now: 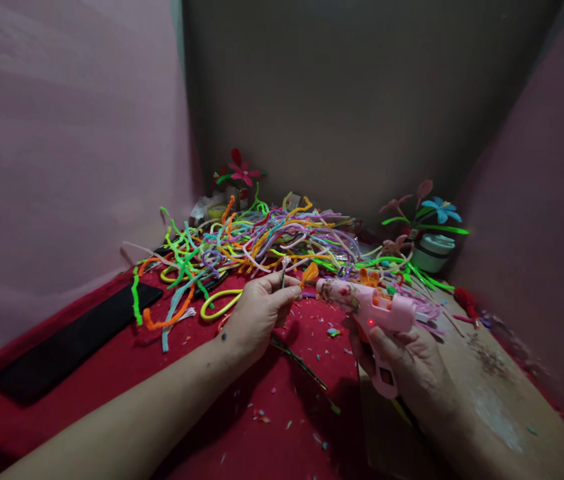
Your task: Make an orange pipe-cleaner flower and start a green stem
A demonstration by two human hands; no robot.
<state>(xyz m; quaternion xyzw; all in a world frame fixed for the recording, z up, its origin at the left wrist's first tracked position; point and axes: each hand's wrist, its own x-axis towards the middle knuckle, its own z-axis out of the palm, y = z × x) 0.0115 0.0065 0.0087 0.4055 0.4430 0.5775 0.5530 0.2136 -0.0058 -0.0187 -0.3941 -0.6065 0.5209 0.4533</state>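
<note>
fingers [287, 294] of the left hand [255, 312] pinch a thin stem [283, 275], its pale tip upward. orange petal [311, 273] located at the same fingertips, between them and the nozzle [321, 287]; cannot tell whether nozzle and petal touch. right hand [415, 360] wrapped around the handle of a pink glue gun [357, 300], nozzle directed toward the left hand; red light [371, 323] lit on its side; surface stained near the front.

below the left hand, a dark rod [299, 363] lies slanted on red cloth [242, 427], small scraps [261, 417] scattered about. beneath the right forearm, a brown board [492, 417], marked with a whitish patch. beyond both hands, a tangled heap of pipe cleaners [282, 233], many colors. black slab [77, 343] lies flat at far left. at the rear, pink flower [245, 173] on the left; blue flower [442, 210] on the right, just above a pale pot [433, 253].
</note>
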